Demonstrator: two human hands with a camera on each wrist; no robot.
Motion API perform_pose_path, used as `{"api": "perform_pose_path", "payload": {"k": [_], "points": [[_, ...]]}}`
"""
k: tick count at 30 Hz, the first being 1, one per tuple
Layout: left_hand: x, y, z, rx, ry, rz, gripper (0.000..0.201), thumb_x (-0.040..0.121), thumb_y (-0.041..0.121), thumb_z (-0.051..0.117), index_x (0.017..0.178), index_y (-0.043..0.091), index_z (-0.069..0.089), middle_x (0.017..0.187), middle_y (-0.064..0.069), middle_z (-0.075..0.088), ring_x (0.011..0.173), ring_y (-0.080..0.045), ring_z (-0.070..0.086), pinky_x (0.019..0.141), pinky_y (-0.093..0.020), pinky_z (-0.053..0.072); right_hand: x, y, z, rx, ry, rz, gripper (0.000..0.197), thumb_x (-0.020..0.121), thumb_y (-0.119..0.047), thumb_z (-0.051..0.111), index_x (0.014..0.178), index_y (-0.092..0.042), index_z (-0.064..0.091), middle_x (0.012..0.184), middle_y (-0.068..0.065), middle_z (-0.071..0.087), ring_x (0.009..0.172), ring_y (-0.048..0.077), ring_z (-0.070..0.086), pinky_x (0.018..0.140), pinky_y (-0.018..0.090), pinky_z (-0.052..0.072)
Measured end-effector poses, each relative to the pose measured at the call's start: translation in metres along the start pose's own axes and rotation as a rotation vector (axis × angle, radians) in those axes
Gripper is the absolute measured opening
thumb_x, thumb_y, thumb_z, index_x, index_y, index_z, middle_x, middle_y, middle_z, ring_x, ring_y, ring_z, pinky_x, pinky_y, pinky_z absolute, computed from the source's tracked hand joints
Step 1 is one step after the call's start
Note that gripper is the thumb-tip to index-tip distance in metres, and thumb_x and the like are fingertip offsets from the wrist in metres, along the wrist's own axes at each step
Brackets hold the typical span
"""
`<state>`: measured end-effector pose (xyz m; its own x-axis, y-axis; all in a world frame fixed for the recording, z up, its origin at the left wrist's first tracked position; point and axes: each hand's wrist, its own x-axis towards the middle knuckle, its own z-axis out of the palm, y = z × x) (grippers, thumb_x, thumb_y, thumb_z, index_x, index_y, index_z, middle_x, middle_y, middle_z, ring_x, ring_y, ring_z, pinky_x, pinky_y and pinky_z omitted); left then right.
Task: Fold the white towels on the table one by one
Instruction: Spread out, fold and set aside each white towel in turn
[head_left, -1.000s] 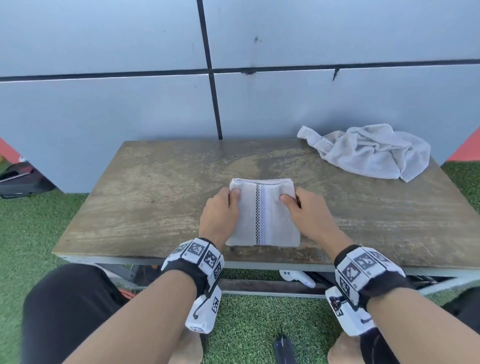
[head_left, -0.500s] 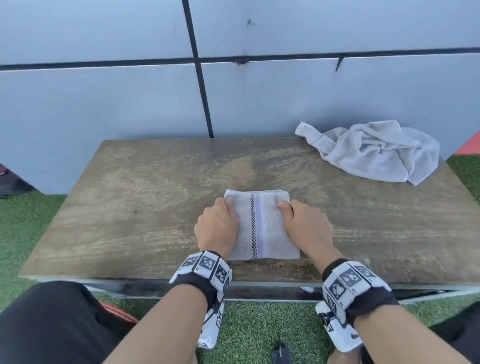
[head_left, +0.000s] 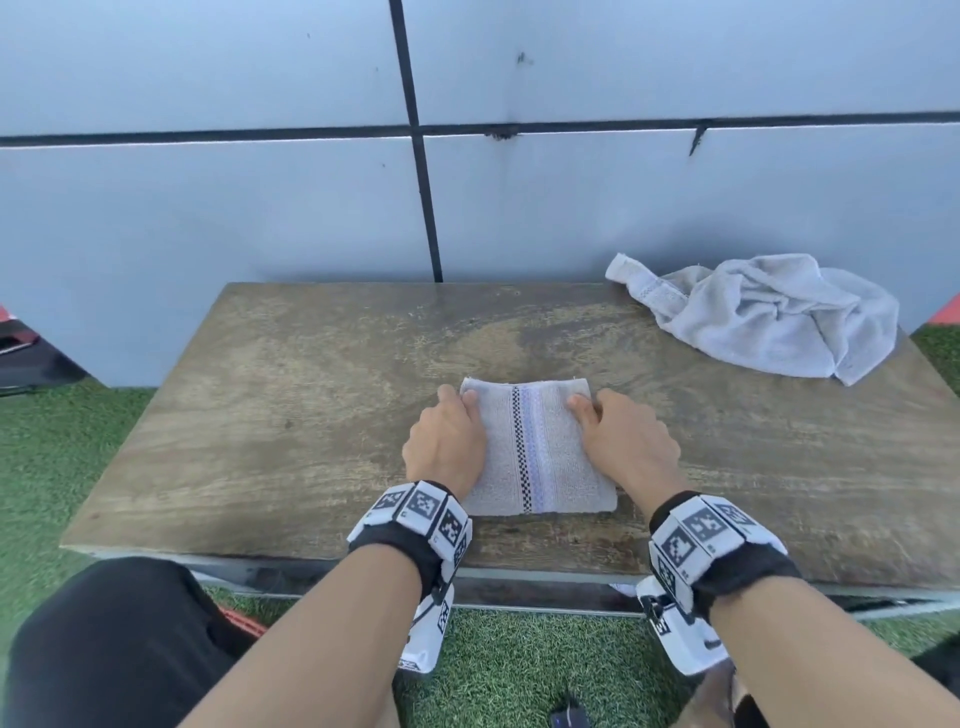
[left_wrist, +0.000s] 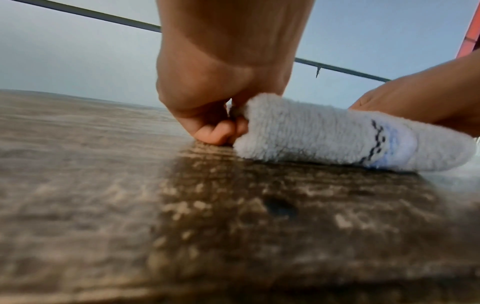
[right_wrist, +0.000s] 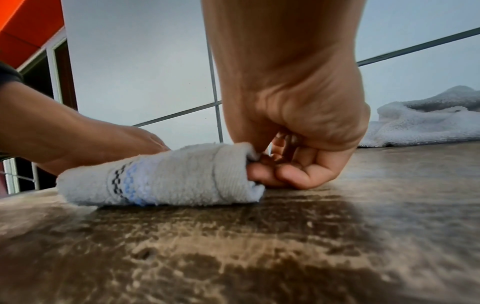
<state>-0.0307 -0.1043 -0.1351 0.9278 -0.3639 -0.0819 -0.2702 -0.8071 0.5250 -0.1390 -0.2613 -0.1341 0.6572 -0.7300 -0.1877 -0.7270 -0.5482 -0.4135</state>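
On the wooden table (head_left: 260, 415), both the left hand (head_left: 447, 447) and right hand (head_left: 623, 447) pinch 1 folded striped towel (head_left: 535, 452); 1 crumpled white towel (head_left: 769, 317), far right, seems unfolded.

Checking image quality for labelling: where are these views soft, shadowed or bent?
Head view: sharp; wall seams bow. Left wrist view: table foreground blurred, shadow under the folded towel. Right wrist view: near tabletop soft, left hand blurry.
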Motion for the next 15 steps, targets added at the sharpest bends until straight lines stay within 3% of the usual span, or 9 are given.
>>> {"api": "perform_pose_path", "payload": {"k": [2,5,6,8,9,11,13,15], "points": [[-0.003,0.002,-0.003,-0.053,0.033,0.002,0.031,0.105,0.043,0.03,0.102,0.014,0.041,0.098,-0.009,0.061,0.084,-0.031,0.06,0.073,-0.043,0.049,-0.005,-0.001,-0.002,0.047,0.071,0.015,0.049,0.099,-0.064,0.026,0.099,-0.019,0.046,0.092,0.002,0.059,0.085,0.029,0.057,0.073,0.04,0.042],[-0.013,0.003,-0.005,0.031,0.253,0.335,0.018,0.099,0.032,0.047,0.104,0.015,0.044,0.104,-0.003,0.052,0.087,-0.021,0.053,0.072,-0.038,0.051,-0.019,0.0,-0.003,0.121,0.327,-0.234,0.029,0.103,-0.048,0.035,0.092,-0.022,0.041,0.087,-0.004,0.053,0.077,0.021,0.054,0.063,0.036,0.042],[-0.016,0.003,-0.002,0.067,0.278,0.465,0.019,0.097,0.031,0.048,0.108,0.015,0.047,0.11,-0.003,0.052,0.095,-0.021,0.051,0.078,-0.036,0.049,-0.023,0.0,-0.001,0.102,0.334,-0.346,0.022,0.103,-0.042,0.038,0.094,-0.023,0.044,0.093,-0.005,0.054,0.082,0.019,0.053,0.066,0.037,0.044],[-0.02,0.0,0.007,0.163,0.139,0.63,0.034,0.1,0.036,0.042,0.128,0.017,0.049,0.135,-0.002,0.05,0.124,-0.02,0.045,0.102,-0.039,0.042,-0.028,0.005,0.006,0.011,0.235,-0.467,0.018,0.103,-0.034,0.038,0.106,-0.024,0.052,0.111,-0.006,0.056,0.097,0.019,0.053,0.081,0.04,0.046],[-0.021,-0.003,0.013,0.209,0.024,0.637,0.044,0.103,0.041,0.035,0.141,0.021,0.042,0.151,0.0,0.039,0.14,-0.019,0.033,0.115,-0.042,0.031,-0.029,0.007,0.009,-0.008,0.173,-0.473,0.024,0.104,-0.033,0.036,0.114,-0.026,0.056,0.123,-0.007,0.056,0.105,0.02,0.053,0.089,0.042,0.045],[-0.021,-0.01,0.02,0.232,-0.142,0.531,0.056,0.104,0.051,0.022,0.157,0.031,0.017,0.166,0.007,0.009,0.153,-0.015,0.001,0.124,-0.045,0.008,-0.032,0.011,0.011,0.039,0.095,-0.439,0.034,0.104,-0.032,0.034,0.131,-0.028,0.055,0.143,-0.011,0.051,0.12,0.021,0.051,0.1,0.045,0.043],[-0.019,-0.011,0.023,0.252,-0.178,0.438,0.06,0.103,0.055,0.016,0.158,0.035,0.003,0.167,0.008,-0.003,0.154,-0.014,-0.009,0.124,-0.05,0.003,-0.035,0.011,0.009,0.08,0.056,-0.41,0.04,0.104,-0.032,0.035,0.142,-0.027,0.046,0.152,-0.009,0.044,0.132,0.022,0.046,0.106,0.047,0.04],[-0.017,-0.005,0.021,0.293,-0.199,0.384,0.061,0.103,0.055,0.014,0.158,0.033,0.0,0.167,0.006,-0.003,0.154,-0.016,-0.008,0.123,-0.052,0.005,-0.04,0.012,0.007,0.108,0.04,-0.367,0.045,0.103,-0.034,0.039,0.147,-0.023,0.039,0.153,-0.003,0.041,0.135,0.024,0.043,0.106,0.045,0.041]]}}
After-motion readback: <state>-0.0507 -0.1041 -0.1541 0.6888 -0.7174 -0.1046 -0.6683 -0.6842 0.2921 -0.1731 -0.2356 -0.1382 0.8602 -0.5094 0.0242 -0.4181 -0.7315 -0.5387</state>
